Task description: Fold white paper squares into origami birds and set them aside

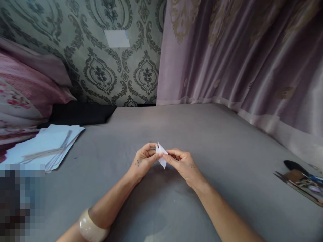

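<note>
A small folded piece of white paper (161,161) is held up between both hands, a little above the grey surface. It has a pointed, diamond-like shape, with a narrow slit at its top end. My left hand (145,159) pinches its left side, thumb in front and fingers behind. On the other side my right hand (182,163) grips the right edge, its thumb close to the left thumb. The fingertips behind the paper are partly hidden.
White paper sheets (47,143) lie in a pile at the left, near a black cloth (80,113). Scissors (286,178) and other small tools lie at the right edge. A purple curtain (202,60) hangs behind the grey surface (176,124). A blurred patch covers the lower left corner.
</note>
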Demonstrator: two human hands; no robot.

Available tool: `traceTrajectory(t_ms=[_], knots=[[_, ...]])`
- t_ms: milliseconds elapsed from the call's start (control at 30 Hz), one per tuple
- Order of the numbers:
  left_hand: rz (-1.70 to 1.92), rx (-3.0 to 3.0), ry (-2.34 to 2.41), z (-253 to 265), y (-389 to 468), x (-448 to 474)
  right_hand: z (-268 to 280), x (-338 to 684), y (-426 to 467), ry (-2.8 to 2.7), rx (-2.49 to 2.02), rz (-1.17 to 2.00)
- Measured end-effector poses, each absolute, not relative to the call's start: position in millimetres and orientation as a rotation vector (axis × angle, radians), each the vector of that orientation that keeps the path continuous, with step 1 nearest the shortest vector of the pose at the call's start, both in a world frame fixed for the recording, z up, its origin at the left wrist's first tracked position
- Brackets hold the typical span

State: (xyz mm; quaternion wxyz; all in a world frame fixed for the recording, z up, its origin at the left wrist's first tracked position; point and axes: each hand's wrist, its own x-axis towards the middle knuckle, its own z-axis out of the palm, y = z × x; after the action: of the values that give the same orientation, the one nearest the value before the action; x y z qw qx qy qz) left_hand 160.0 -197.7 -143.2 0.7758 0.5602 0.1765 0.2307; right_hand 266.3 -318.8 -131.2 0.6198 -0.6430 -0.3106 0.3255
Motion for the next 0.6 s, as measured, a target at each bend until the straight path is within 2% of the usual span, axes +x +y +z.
traceTrajectory(t_ms=[300, 600], knots=[[0.318, 1.235, 0.4, -139.3, -191.7, 156.8, -132.6, 279.8, -323.5, -0.688, -1.464, 0.976], [0.332, 1.12, 0.44, -146.7, -200.3, 161.1, -142.8, 257.5, -312.8, -0.634, -1.618, 0.495]])
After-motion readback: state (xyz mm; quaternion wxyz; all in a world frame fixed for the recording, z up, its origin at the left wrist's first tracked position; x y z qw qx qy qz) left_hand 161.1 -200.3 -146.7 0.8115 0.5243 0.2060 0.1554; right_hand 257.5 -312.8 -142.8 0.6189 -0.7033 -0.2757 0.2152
